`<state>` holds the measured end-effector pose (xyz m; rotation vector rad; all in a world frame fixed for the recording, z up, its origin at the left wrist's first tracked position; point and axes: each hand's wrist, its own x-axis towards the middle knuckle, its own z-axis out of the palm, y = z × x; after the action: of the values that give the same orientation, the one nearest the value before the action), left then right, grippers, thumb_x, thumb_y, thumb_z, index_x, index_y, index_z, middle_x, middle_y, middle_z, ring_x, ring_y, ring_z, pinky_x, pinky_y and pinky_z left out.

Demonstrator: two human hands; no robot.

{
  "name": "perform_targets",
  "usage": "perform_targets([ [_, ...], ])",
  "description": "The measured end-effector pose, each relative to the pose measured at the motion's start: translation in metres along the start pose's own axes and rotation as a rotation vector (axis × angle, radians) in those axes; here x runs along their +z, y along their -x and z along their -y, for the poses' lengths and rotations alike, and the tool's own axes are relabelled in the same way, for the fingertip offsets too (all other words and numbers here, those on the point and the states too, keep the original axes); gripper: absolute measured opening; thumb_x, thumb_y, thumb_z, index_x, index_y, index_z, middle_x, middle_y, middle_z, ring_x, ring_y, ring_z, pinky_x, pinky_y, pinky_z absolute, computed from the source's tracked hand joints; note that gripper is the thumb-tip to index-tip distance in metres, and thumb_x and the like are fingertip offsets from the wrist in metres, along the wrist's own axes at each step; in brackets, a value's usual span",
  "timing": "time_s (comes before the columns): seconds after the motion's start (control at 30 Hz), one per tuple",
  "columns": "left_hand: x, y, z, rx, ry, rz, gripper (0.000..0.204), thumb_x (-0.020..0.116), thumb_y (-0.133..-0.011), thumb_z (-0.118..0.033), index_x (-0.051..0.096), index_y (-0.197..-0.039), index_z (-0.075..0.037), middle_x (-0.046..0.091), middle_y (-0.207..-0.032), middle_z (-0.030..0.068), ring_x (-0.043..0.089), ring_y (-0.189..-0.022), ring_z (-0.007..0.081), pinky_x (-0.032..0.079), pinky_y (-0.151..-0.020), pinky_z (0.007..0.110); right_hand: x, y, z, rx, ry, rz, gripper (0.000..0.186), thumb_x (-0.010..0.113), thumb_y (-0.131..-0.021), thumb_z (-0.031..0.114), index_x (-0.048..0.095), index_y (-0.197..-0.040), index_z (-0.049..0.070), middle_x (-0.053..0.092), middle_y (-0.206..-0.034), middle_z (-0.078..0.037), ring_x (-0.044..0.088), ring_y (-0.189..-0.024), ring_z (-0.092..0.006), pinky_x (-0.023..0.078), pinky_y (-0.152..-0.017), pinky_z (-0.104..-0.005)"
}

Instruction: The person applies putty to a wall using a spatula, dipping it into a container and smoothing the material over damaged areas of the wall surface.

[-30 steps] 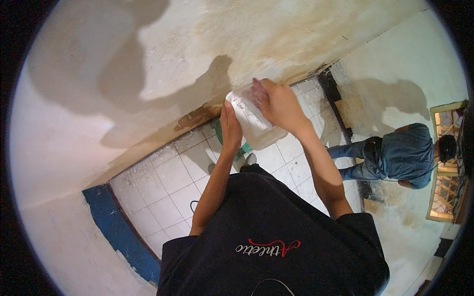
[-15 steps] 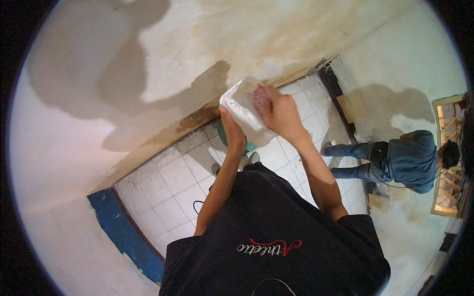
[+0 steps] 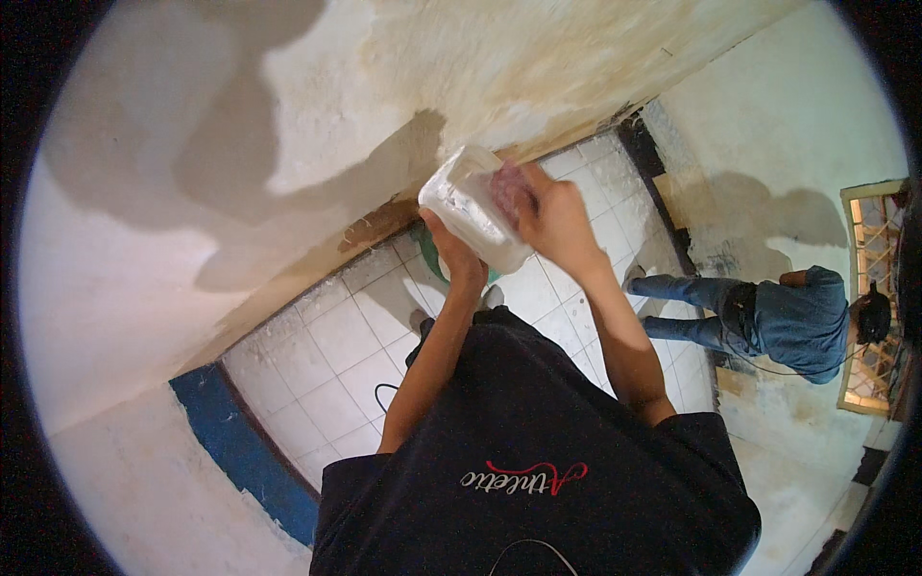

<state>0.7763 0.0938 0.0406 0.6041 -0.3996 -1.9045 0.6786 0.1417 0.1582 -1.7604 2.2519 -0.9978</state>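
A whitish, see-through plastic container point(image 3: 471, 213) with white, paste-like smears inside is held up in front of me, tilted. My left hand point(image 3: 457, 253) grips its near left side, thumb along the edge. My right hand point(image 3: 561, 223) is closed around a pinkish-purple piece point(image 3: 508, 188), perhaps a cloth or sponge, at the container's right side. Motion blurs this piece, and the fingers partly hide it. Below the container, a round green object point(image 3: 429, 252), like a basin or bucket, stands on the floor, mostly covered by my hands and the container.
A stained, cream wall point(image 3: 384, 67) rises close in front, carrying my shadow. White floor tiles point(image 3: 331, 350) lie below, bordered at left by a blue-painted band point(image 3: 240, 437). At right another person point(image 3: 792, 322) in blue stands by a barred window point(image 3: 869, 216).
The container has tipped slightly and moved a little to the left. My right hand has shifted slightly right and down with the pinkish piece. The other person has leaned slightly.
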Motion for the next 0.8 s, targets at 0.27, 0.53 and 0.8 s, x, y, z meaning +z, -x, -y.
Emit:
perform_targets([
  [0.27, 0.002, -0.014, 0.006, 0.029, 0.019, -0.085, 0.076, 0.025, -0.094, -0.066, 0.033, -0.140, -0.007, 0.043, -0.138, 0.0120, 0.044, -0.127, 0.0271, 0.036, -0.107, 0.039, 0.026, 0.018, -0.001, -0.154, 0.013, -0.050, 0.029, 0.063, -0.076, 0.005, 0.066, -0.105, 0.007, 0.065, -0.083, -0.020, 0.064, -0.072, -0.0391, 0.053, -0.065, -0.0431],
  [0.53, 0.013, -0.026, -0.002, 0.099, 0.041, -0.067, 0.075, 0.023, -0.094, -0.066, 0.034, -0.139, -0.007, 0.043, -0.138, 0.0123, 0.043, -0.127, 0.0259, 0.036, -0.106, 0.040, -0.008, -0.032, 0.000, 0.020, -0.135, -0.046, 0.032, 0.060, -0.079, 0.000, 0.066, -0.110, 0.005, 0.066, -0.087, -0.022, 0.066, -0.077, -0.0376, 0.053, -0.067, -0.0390],
  [0.8, 0.014, -0.038, -0.012, 0.101, 0.025, -0.143, 0.077, 0.022, -0.094, -0.066, 0.031, -0.141, -0.006, 0.041, -0.140, 0.0121, 0.041, -0.130, 0.0266, 0.033, -0.109, 0.040, 0.030, 0.011, 0.006, -0.063, -0.211, -0.036, 0.030, 0.059, -0.077, -0.004, 0.068, -0.104, 0.006, 0.068, -0.097, -0.018, 0.067, -0.087, -0.0358, 0.055, -0.074, -0.0383],
])
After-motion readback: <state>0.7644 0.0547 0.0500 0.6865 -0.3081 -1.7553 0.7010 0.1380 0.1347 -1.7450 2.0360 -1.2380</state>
